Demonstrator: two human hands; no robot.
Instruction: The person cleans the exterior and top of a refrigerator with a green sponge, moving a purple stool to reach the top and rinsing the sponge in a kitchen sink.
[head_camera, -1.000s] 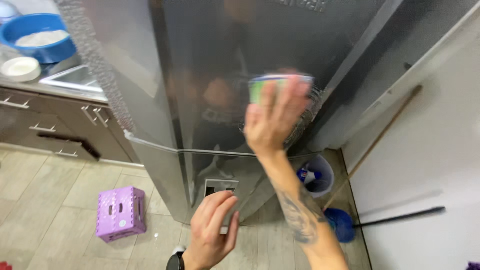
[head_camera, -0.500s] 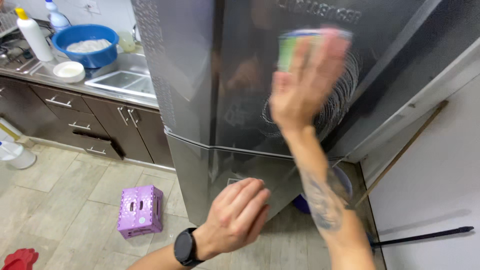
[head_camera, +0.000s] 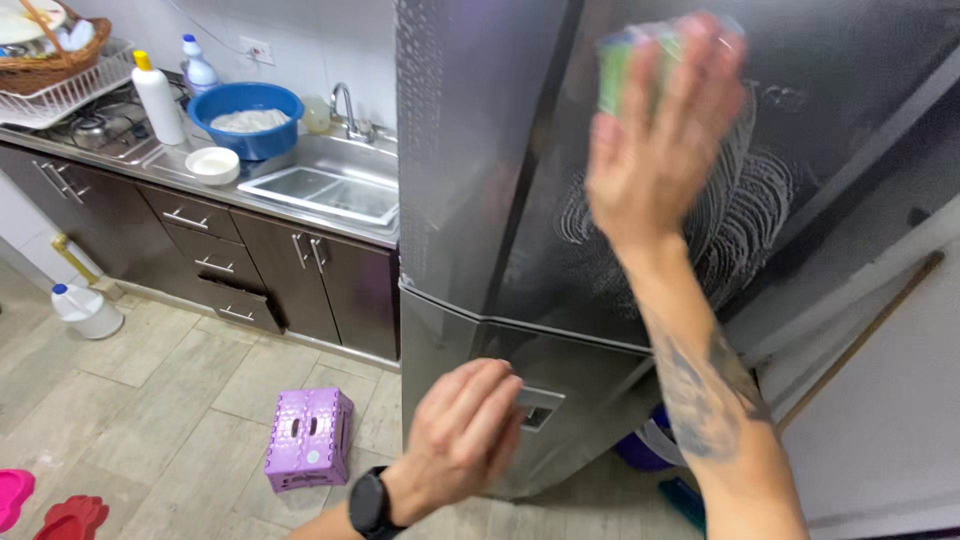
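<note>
Just one view here, a head cam, so nothing overlaps with a second angle. It looks down and forward from the person's head – right at the fridge door, which sits close and fills the upper middle. The right hand is up near the lens, the left hand low in frame. Off to the left it takes in the sink counter and the floor further away – everything tilted a bit.
</note>
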